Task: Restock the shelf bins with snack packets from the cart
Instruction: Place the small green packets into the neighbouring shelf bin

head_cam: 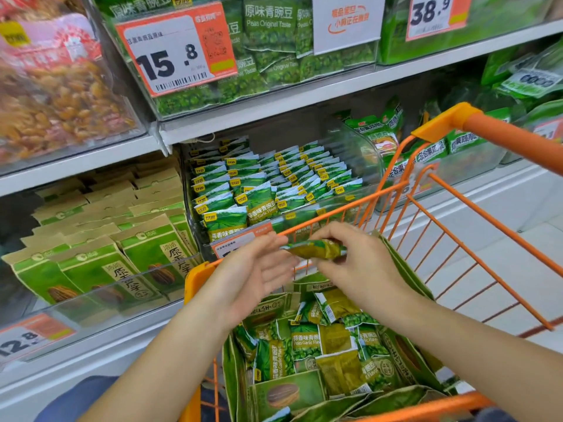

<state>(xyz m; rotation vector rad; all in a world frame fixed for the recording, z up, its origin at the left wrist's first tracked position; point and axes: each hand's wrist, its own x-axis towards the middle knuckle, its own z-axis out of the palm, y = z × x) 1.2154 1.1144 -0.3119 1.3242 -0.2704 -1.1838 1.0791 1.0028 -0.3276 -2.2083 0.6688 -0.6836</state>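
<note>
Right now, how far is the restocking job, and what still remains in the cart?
Done: the clear bin of garlic pea packets looks nearly full. In hand: the right hand pinches one small packet above the cart, and the open left hand sits beside it. Left: many loose packets lie in the cart.

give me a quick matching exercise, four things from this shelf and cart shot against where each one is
Things:
1. held packet
2. garlic pea bin
3. 15.8 price tag
4. sunflower seed bags

Places:
A. top shelf, on the original pea bin
B. lower shelf, far left bin
C. right hand, above the cart
D. lower shelf, just behind the cart's front rail

Pairs: 1-C, 2-D, 3-A, 4-B
</note>
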